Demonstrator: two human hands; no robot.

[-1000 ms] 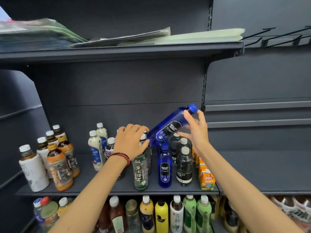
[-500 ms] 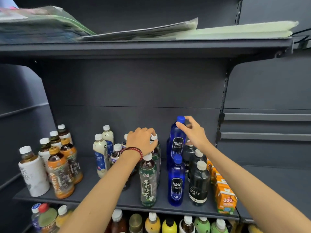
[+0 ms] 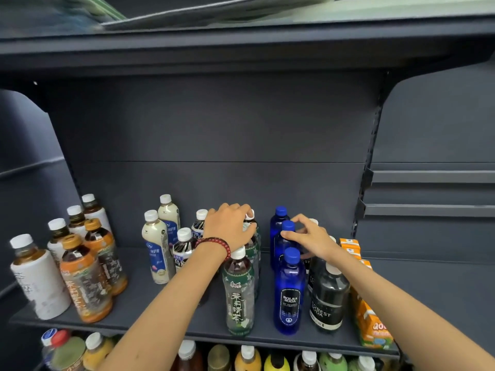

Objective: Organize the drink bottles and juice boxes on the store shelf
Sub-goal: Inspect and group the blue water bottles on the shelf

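Both forearms bare, reaching up and forward from the lower frame edge, converging slightly. Left forearm (image 3: 174, 303) angles up to the right; red bead bracelet (image 3: 214, 243) on the wrist. Left hand (image 3: 229, 228) palm down, knuckles up, fingers curled over the top of a white-capped bottle (image 3: 249, 216). Right forearm (image 3: 401, 303) angles up to the left. Right hand (image 3: 313, 239) back up, thumb and forefinger pinching the cap of a blue bottle (image 3: 288, 226). Hands near each other, not touching.
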